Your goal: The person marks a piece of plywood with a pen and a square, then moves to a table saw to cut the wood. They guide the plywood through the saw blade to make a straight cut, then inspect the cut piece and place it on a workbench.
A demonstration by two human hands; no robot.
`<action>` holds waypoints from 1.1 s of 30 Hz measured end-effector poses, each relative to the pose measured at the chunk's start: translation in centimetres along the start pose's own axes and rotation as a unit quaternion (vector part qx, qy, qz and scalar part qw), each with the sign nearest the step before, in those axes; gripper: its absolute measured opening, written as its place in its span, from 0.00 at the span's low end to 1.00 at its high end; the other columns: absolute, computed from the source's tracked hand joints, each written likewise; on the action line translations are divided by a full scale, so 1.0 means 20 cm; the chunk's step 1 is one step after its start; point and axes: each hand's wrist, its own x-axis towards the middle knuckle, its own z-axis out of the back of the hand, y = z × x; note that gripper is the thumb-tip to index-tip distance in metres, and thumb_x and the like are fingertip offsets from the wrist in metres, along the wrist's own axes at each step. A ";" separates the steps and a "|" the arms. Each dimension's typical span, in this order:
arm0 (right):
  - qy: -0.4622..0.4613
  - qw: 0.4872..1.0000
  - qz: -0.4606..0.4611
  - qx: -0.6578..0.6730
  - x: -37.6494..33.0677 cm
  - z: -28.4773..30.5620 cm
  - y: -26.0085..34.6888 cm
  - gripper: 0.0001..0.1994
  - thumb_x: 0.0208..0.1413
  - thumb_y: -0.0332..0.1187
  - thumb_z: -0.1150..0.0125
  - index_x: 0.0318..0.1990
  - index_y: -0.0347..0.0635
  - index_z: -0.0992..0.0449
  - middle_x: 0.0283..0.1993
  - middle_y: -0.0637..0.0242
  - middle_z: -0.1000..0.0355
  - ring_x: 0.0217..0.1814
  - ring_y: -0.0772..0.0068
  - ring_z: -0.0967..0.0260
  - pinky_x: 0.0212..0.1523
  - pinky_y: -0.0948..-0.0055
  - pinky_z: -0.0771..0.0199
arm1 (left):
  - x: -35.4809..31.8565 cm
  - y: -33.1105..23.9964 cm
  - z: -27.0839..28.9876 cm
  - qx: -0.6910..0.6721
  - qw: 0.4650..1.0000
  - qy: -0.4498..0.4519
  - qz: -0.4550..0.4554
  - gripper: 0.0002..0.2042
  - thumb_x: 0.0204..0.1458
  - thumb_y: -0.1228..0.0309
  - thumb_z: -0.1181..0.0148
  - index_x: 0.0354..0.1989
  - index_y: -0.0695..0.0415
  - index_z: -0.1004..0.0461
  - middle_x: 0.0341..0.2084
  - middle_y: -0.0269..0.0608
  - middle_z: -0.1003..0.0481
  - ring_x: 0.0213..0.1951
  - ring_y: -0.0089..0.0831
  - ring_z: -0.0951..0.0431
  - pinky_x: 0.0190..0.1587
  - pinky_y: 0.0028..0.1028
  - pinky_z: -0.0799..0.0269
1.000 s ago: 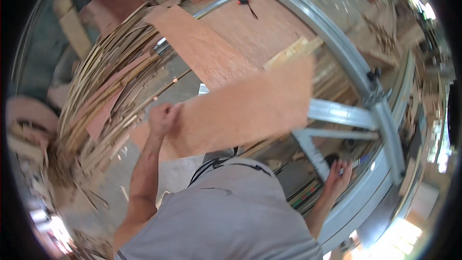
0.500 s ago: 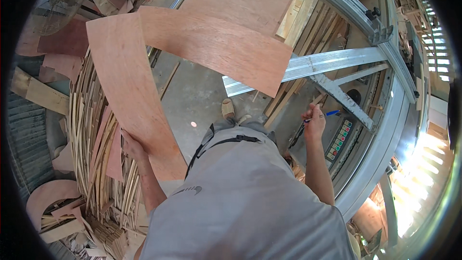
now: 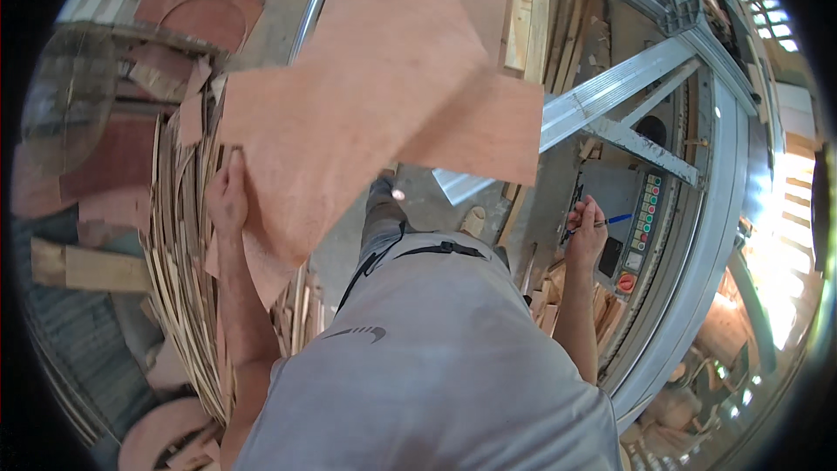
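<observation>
Your left hand [image 3: 228,196] is closed at the left edge of the upper plywood sheet [image 3: 349,113]; some of its fingers are hidden, so I cannot tell how they lie beneath. Your right hand [image 3: 584,231] has fingers curled around a blue pen [image 3: 620,219], near the button panel [image 3: 649,209], and it does not touch the wood.

I judge that the step in hand is handling this sheet with one hand. The next move seems to call for a firm hold and a level sheet, because its far end has no hand on it.

The upper sheet is in front of you, slanting from lower left to upper right, across a lower sheet [image 3: 510,122]. It is thin, reddish-brown and a little blurred. It throws a shadow on the lower sheet, but whether the two are touching I cannot tell. Wooden strips [image 3: 179,270] lie beside your left arm.
</observation>
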 end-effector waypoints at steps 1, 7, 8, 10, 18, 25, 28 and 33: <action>-0.013 1.000 -0.003 0.006 -0.03 -0.08 0.00 0.16 0.67 0.37 0.48 0.53 0.34 0.28 0.35 0.68 0.26 0.28 0.83 0.31 0.25 0.82 0.33 | 0.15 -0.07 -0.06 0.004 0.998 0.026 -0.050 0.28 0.60 0.49 0.47 0.21 0.65 0.27 0.13 0.38 0.32 0.19 0.30 0.36 0.27 0.34 0.37; -0.096 0.995 -0.039 0.003 -0.26 -0.66 -0.04 0.16 0.65 0.37 0.45 0.53 0.34 0.29 0.31 0.70 0.28 0.20 0.85 0.36 0.17 0.82 0.40 | 0.73 -0.40 -0.41 0.143 0.937 0.277 -0.159 0.29 0.54 0.41 0.46 0.24 0.61 0.22 0.20 0.53 0.24 0.26 0.46 0.22 0.30 0.39 0.31; -0.111 0.993 -0.039 0.004 -0.28 -0.73 -0.06 0.17 0.64 0.37 0.44 0.53 0.34 0.29 0.30 0.71 0.29 0.19 0.85 0.37 0.16 0.81 0.41 | 0.79 -0.44 -0.48 0.145 0.927 0.301 -0.171 0.29 0.54 0.41 0.46 0.25 0.60 0.22 0.21 0.52 0.23 0.27 0.46 0.22 0.31 0.40 0.30; -0.179 0.983 -0.029 -0.041 -0.32 -0.85 -0.09 0.17 0.63 0.37 0.41 0.52 0.33 0.28 0.28 0.71 0.29 0.18 0.84 0.39 0.15 0.81 0.42 | 0.87 -0.50 -0.57 0.160 0.903 0.351 -0.188 0.30 0.54 0.40 0.47 0.26 0.59 0.21 0.22 0.52 0.23 0.29 0.47 0.21 0.33 0.41 0.28; -0.230 0.963 -0.056 -0.130 -0.29 -0.86 -0.20 0.13 0.57 0.36 0.35 0.39 0.32 0.22 0.24 0.71 0.30 0.18 0.83 0.40 0.17 0.78 0.42 | 0.93 -0.41 -0.78 0.054 0.912 0.296 -0.279 0.17 0.49 0.55 0.34 0.33 0.59 0.20 0.33 0.45 0.23 0.39 0.41 0.23 0.42 0.35 0.29; -0.205 0.874 0.010 -0.439 0.03 -0.76 0.04 0.21 0.61 0.45 0.41 0.31 0.31 0.22 0.27 0.61 0.23 0.27 0.74 0.28 0.28 0.69 0.29 | 1.01 0.16 -0.38 0.029 0.991 -0.020 -0.130 0.20 0.47 0.62 0.32 0.45 0.60 0.26 0.46 0.53 0.29 0.49 0.50 0.30 0.53 0.43 0.35; -0.166 0.910 0.047 -0.377 0.33 -0.71 0.00 0.23 0.63 0.46 0.45 0.34 0.29 0.21 0.28 0.56 0.23 0.28 0.70 0.28 0.29 0.66 0.29 | 0.96 0.61 -0.20 0.069 0.997 -0.012 -0.010 0.24 0.51 0.59 0.34 0.51 0.64 0.28 0.44 0.56 0.26 0.47 0.48 0.26 0.51 0.41 0.32; -0.094 0.855 0.069 -0.505 0.47 -0.85 0.08 0.23 0.64 0.46 0.46 0.40 0.26 0.23 0.34 0.51 0.23 0.31 0.65 0.28 0.33 0.61 0.29 | 0.81 0.64 -0.21 -0.153 0.968 0.089 0.176 0.28 0.52 0.54 0.36 0.54 0.65 0.28 0.36 0.52 0.20 0.38 0.38 0.19 0.42 0.33 0.26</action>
